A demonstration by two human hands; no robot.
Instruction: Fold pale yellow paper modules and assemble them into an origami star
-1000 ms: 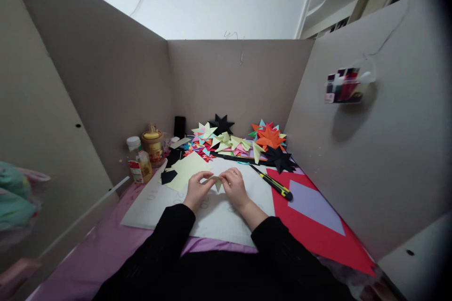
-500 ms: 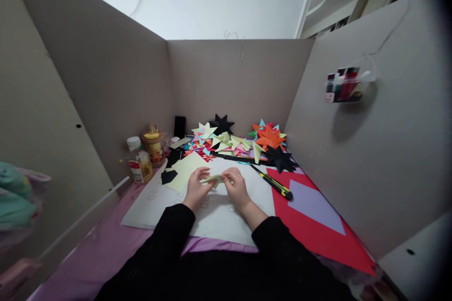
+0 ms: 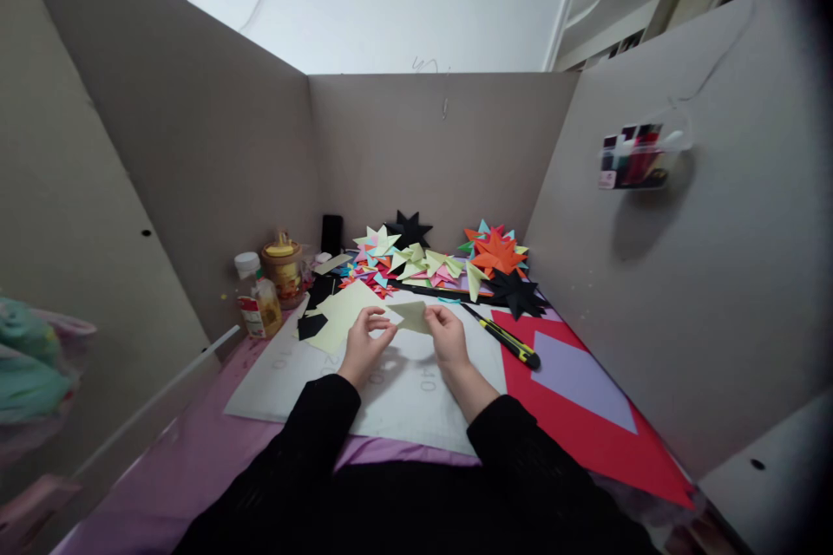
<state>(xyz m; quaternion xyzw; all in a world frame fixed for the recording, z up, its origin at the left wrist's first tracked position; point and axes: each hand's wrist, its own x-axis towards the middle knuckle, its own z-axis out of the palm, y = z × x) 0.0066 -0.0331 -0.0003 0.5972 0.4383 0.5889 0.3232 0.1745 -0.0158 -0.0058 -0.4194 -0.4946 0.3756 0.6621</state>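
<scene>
A small pale yellow-green piece of paper [image 3: 412, 315] is held up above the white mat, its flat face showing. My right hand [image 3: 449, 340] pinches its right edge between thumb and fingers. At the paper's left side is my left hand [image 3: 364, 347], its fingers curved and a gap between index finger and thumb. The left thumb tip lies close to the paper's lower left corner; whether it touches is hard to tell. Under both hands lies the white mat [image 3: 403, 425] with printed numbers. A larger pale yellow-green sheet [image 3: 339, 312] rests behind my left hand.
A black and yellow utility knife [image 3: 508, 341] lies right of my right hand, beside red paper [image 3: 560, 416] and a lilac sheet [image 3: 582, 381]. Folded paper stars [image 3: 498, 253] are piled at the back. Jars [image 3: 285, 273] and a capped bottle [image 3: 259, 299] stand at left.
The small paper has turned from nearly edge-on to showing a broad face. My right hand has moved slightly right with it, and my left fingers have loosened from it.
</scene>
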